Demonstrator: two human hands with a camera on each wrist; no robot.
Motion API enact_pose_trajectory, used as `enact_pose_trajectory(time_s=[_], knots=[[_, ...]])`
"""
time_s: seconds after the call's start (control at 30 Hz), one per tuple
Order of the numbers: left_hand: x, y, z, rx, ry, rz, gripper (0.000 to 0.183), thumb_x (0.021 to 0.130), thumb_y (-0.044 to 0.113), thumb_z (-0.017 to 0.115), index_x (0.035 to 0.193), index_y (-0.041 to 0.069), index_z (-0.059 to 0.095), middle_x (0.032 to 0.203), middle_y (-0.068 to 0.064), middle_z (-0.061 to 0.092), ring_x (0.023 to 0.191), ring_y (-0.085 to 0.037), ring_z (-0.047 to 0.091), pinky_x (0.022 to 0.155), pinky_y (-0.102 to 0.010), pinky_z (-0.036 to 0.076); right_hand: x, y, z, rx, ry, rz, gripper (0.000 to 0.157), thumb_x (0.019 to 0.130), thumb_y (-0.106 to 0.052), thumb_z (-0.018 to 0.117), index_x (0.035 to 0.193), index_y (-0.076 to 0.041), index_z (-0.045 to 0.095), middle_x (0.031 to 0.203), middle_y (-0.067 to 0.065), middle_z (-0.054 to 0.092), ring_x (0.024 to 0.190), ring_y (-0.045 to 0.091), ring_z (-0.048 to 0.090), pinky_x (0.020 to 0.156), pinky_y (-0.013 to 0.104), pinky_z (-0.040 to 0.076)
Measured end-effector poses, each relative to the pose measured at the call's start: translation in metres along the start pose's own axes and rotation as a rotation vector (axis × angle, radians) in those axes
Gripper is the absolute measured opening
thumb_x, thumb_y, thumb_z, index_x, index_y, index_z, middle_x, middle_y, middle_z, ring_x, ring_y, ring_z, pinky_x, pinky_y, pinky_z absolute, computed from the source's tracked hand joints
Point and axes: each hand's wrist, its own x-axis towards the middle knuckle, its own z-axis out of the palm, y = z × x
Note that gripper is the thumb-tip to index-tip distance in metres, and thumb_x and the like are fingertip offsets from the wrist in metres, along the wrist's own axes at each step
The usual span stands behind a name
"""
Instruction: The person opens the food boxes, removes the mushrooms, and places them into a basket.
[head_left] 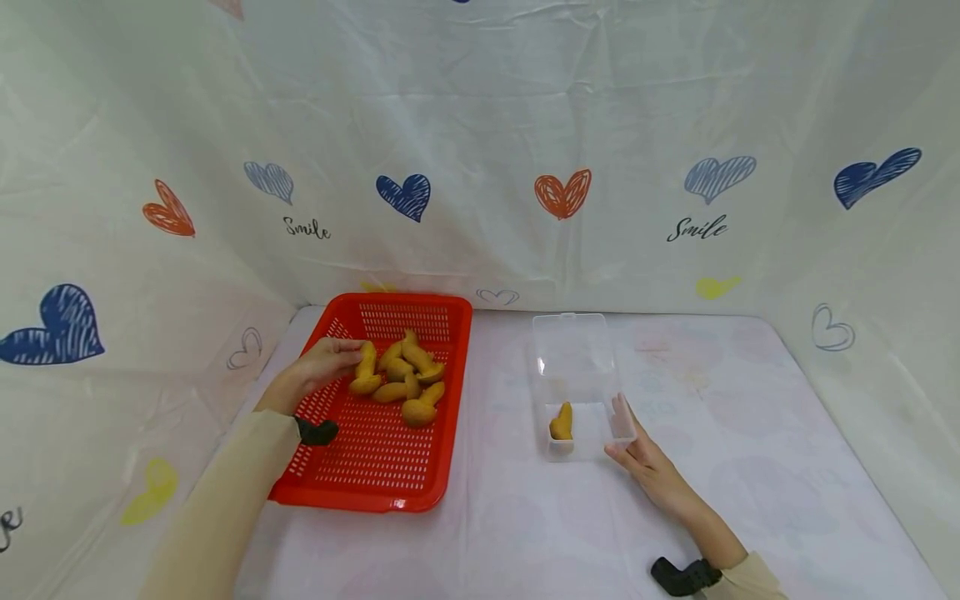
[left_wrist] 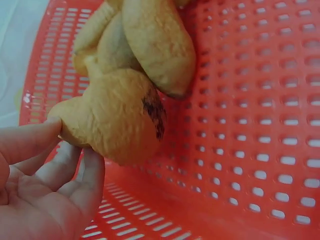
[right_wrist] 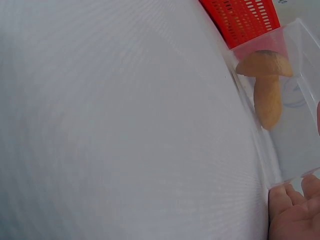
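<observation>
In the red basket's upper left, my left hand (head_left: 326, 364) pinches a yellow-brown mushroom (left_wrist: 120, 117) by its stem, thumb on one side and fingers on the other. The cap has a dark patch and lies against other mushrooms (left_wrist: 160, 47). My right hand (head_left: 651, 471) rests at the right side of a clear plastic box (head_left: 592, 450), fingers along its side wall and thumb by the front corner. Inside the box, at its left, lies one mushroom (right_wrist: 267, 92), its cap toward the basket.
The red perforated basket (head_left: 367, 475) stands on the left of the white-covered table (head_left: 510, 533), with several mushrooms (head_left: 420, 408) grouped in its upper part. The box's clear lid (head_left: 573, 342) lies opened away from me. A curtain printed with hearts (head_left: 480, 125) hangs behind the table.
</observation>
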Motion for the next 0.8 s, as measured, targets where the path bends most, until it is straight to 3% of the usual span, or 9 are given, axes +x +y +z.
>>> enact_pose_trajectory(time_s=[0.1,0.27,0.43,0.53,0.67,0.8], knots=[[0.003,-0.002,0.001,0.035,0.015,-0.017,0.049,0.106,-0.002,0.04,0.145,-0.023,0.021,0.149,-0.04,0.029,0.127,-0.029,0.05,0.107,-0.041,0.042,0.0,0.0,0.0,-0.003,0.002,0.0,0.083,0.103,-0.009,0.055,0.161,-0.019,-0.003,0.164,0.02,-0.004,0.146,0.046,-0.002,0.1,0.004,0.025],[0.009,-0.003,0.008,0.115,0.075,-0.029,0.045,0.105,-0.003,0.041,0.144,-0.022,0.028,0.147,-0.04,0.033,0.132,-0.042,0.043,0.104,-0.04,0.046,0.0,-0.001,0.0,-0.007,0.0,-0.004,0.083,0.103,-0.009,0.055,0.161,-0.018,-0.003,0.164,0.021,-0.004,0.146,0.048,-0.002,0.099,0.004,0.025],[0.014,0.001,0.015,0.244,0.16,-0.019,0.041,0.103,-0.003,0.046,0.141,-0.019,0.04,0.143,-0.036,0.043,0.132,-0.043,0.045,0.106,-0.045,0.044,0.0,-0.001,0.001,-0.005,-0.004,-0.017,0.083,0.103,-0.007,0.055,0.161,-0.016,-0.004,0.164,0.023,-0.005,0.145,0.05,-0.003,0.099,0.004,0.024],[0.015,0.006,0.016,0.239,0.186,-0.006,0.041,0.103,-0.005,0.045,0.141,-0.019,0.039,0.143,-0.035,0.042,0.134,-0.045,0.042,0.111,-0.049,0.037,0.0,-0.001,0.001,0.002,-0.005,-0.01,0.083,0.103,-0.008,0.055,0.161,-0.018,-0.004,0.164,0.022,-0.006,0.146,0.048,-0.004,0.099,0.004,0.025],[0.016,0.014,0.018,0.216,0.195,0.026,0.044,0.103,-0.005,0.046,0.143,-0.018,0.036,0.146,-0.035,0.039,0.136,-0.045,0.04,0.112,-0.05,0.034,0.0,-0.001,0.0,0.002,-0.005,-0.004,0.084,0.103,-0.009,0.055,0.161,-0.018,-0.004,0.164,0.021,-0.006,0.146,0.047,-0.005,0.099,0.004,0.024],[0.014,0.028,0.02,0.234,0.162,0.081,0.047,0.103,-0.002,0.049,0.145,-0.016,0.035,0.148,-0.033,0.037,0.138,-0.044,0.038,0.111,-0.052,0.034,0.0,0.0,0.0,0.006,-0.008,-0.011,0.084,0.102,-0.008,0.055,0.161,-0.017,-0.004,0.164,0.022,-0.006,0.145,0.047,-0.006,0.1,0.004,0.024]])
